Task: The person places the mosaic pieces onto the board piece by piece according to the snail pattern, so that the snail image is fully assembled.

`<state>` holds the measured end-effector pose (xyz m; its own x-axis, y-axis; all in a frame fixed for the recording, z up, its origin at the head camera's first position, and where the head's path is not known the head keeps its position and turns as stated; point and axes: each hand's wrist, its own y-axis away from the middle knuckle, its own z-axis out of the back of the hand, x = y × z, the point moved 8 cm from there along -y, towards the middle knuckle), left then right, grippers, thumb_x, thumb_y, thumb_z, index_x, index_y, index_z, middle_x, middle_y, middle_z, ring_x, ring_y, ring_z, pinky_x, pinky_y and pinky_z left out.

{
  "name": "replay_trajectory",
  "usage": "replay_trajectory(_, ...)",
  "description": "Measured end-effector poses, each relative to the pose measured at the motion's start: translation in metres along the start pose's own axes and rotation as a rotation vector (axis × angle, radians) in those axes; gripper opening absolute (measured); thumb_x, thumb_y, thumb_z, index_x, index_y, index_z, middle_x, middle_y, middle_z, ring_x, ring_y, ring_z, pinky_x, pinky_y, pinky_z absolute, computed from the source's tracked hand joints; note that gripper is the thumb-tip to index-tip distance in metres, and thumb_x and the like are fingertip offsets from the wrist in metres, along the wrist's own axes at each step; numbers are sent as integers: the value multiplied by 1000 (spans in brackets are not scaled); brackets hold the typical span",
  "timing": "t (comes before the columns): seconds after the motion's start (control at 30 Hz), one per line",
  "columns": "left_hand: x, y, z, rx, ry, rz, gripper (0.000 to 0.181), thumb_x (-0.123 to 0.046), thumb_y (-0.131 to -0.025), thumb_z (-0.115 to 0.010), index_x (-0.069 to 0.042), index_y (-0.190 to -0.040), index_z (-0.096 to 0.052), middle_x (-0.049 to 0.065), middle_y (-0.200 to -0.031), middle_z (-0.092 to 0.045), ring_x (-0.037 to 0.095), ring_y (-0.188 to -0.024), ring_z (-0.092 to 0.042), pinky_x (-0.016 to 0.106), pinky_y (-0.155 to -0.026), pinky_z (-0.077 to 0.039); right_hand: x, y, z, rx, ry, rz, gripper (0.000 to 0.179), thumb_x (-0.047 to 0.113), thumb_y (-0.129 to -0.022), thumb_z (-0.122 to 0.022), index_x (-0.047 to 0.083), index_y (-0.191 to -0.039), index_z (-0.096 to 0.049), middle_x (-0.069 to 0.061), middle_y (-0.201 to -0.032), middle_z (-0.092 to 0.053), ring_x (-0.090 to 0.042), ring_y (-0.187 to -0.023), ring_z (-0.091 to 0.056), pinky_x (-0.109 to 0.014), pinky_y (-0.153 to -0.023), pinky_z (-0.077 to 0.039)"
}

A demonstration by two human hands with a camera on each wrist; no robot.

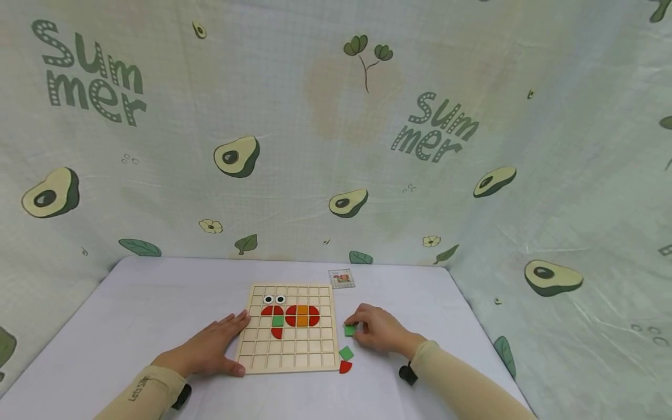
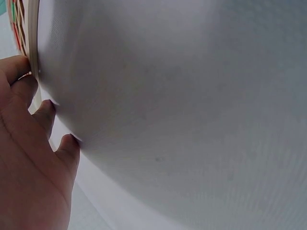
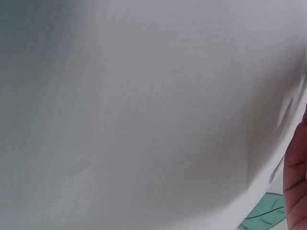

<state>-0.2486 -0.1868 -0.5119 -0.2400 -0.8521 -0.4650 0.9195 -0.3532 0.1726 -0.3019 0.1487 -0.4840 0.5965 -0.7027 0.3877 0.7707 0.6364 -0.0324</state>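
Observation:
A wooden grid board [image 1: 310, 359] lies on the table, with its left edge touched by my left hand [image 1: 212, 347], whose fingers are spread. In the left wrist view, the fingertips of the left hand [image 2: 33, 158] rest on the cloth and by the board's side. Right of the board, my right hand [image 1: 383, 329] pinches a green square tile [image 1: 350, 331] between thumb and fingers, low at the table. On the grid sit two eye tiles [image 1: 275, 300], red quarter-round tiles [image 1: 276, 333], a green square [image 1: 277, 321] and orange squares [image 1: 303, 315].
Beside the board's lower right corner lie a loose green tile [image 1: 346, 353] and a red quarter-round tile [image 1: 345, 367]. A small picture card [image 1: 342, 278] lies behind the board's right corner. A printed cloth [image 1: 294, 116] hangs behind the white table [image 1: 173, 291].

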Motion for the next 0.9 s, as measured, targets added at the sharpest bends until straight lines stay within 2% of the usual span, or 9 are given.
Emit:
replay_trajectory(0.5, -2, 1, 2, -4, 0, 16, 117, -54, -59, -90, -3, -151, -40, 15, -160, -30, 41, -145, -25, 62, -116, -20, 9, -10, 2, -8, -14, 32, 29, 14, -86, -71, 22, -114, -76, 14, -93, -59, -3, -70, -51, -17, -59, -46)
replay_trajectory(0.63, -2, 1, 3, -5, -3, 21, 117, -54, -59, -90, -4, -151, -41, 14, -160, -31, 41, -145, -25, 62, -116, -21, 21, -18, 2, 2, -17, 61, 28, 15, -87, -71, 21, -114, -76, 12, -95, -60, -3, -70, -50, -17, -59, -46)
replay_trajectory(0.9, -3, 1, 2, 2, 2, 27, 117, -53, -59, -91, -3, -151, -41, 15, -160, -31, 42, -145, -25, 63, -116, -21, 54, -42, -9, 54, -9, 72, 28, 20, -88, -72, 24, -115, -76, 13, -96, -59, -2, -73, -51, -16, -62, -47)
